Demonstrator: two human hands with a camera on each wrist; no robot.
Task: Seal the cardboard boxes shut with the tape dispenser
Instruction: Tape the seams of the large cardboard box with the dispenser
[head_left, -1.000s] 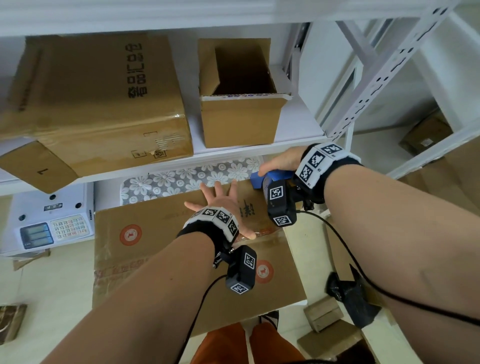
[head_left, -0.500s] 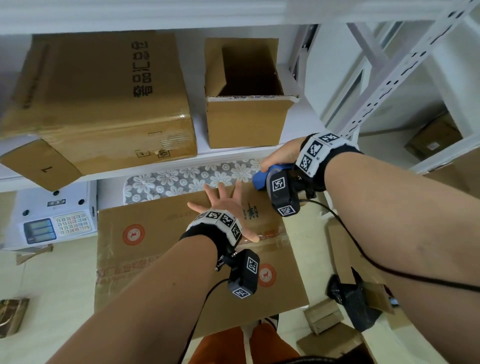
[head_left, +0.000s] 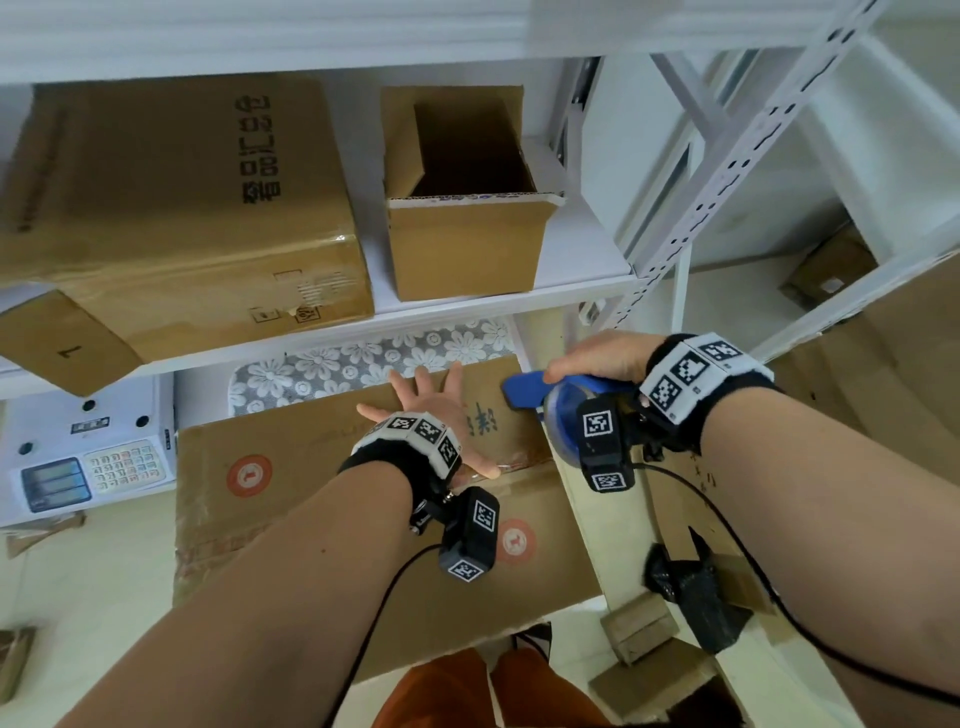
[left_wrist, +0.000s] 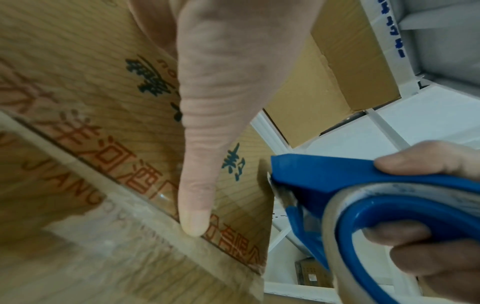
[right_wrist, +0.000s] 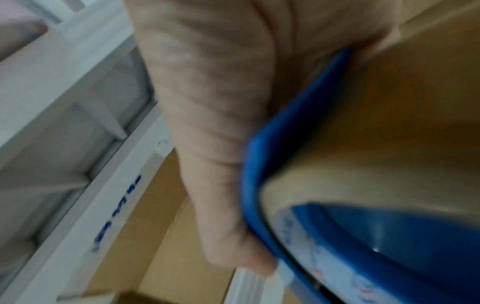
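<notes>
A large closed cardboard box (head_left: 291, 467) with red round marks lies in front of me, a tape strip along its centre seam (left_wrist: 145, 209). My left hand (head_left: 441, 415) lies flat on its top, fingers spread, the thumb (left_wrist: 194, 185) pressing at the seam near the box's right edge. My right hand (head_left: 597, 358) grips a blue tape dispenser (head_left: 540, 392) loaded with a clear tape roll (left_wrist: 337, 209), held just off the box's right edge. In the right wrist view the dispenser (right_wrist: 298, 144) is blurred.
A white metal shelf (head_left: 571, 291) above carries a big sealed box (head_left: 171, 208) and a small open-topped box (head_left: 462, 244). A weighing scale (head_left: 88, 457) stands at the left. Cardboard scraps and a black object (head_left: 691, 592) lie on the floor at the right.
My right hand has carried the dispenser to the right, off the box's right edge. The left hand stays flat on the box top.
</notes>
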